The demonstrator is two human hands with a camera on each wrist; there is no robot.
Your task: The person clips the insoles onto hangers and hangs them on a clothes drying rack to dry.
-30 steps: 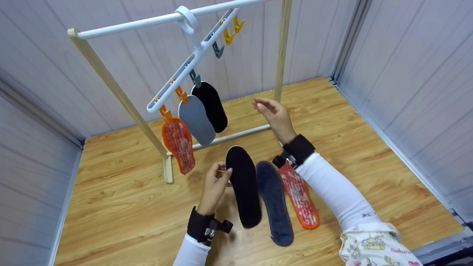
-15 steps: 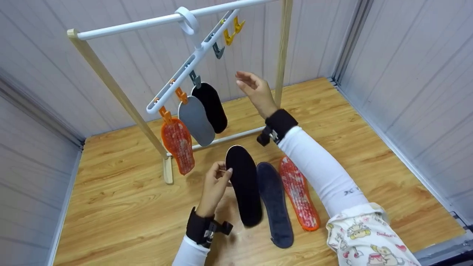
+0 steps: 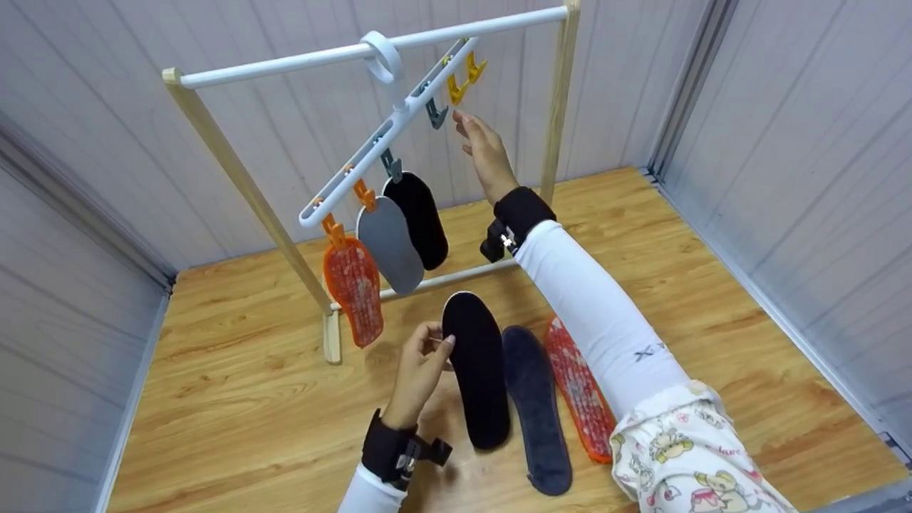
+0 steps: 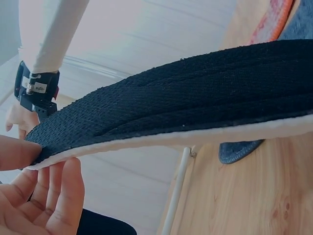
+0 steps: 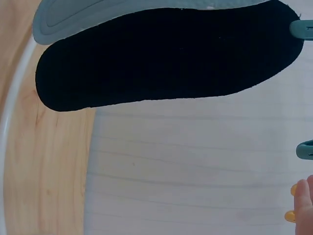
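**Black insole up in the left hand, right hand at the clips**

The black insole [image 3: 475, 370] is pinched at its toe edge by the left hand [image 3: 422, 360], thumb on top and fingers curled beneath — its heel end hangs low over the wooden floor [image 3: 228, 399]. Just beside it on the floor lie a dark blue insole [image 3: 536, 406] and an orange patterned insole [image 3: 578, 388], partly under the right sleeve. Up high, the right hand [image 3: 482, 146] reaches with fingers loose and apart, holding nothing, fingertips close to a grey clip [image 3: 435, 114] and a yellow clip [image 3: 457, 87] on the white hanger bar [image 3: 388, 146]. That bar hooks over the wooden-legged rack [image 3: 242, 185] — three insoles dangle from it: orange [image 3: 353, 288], grey [image 3: 390, 246], black [image 3: 422, 221].
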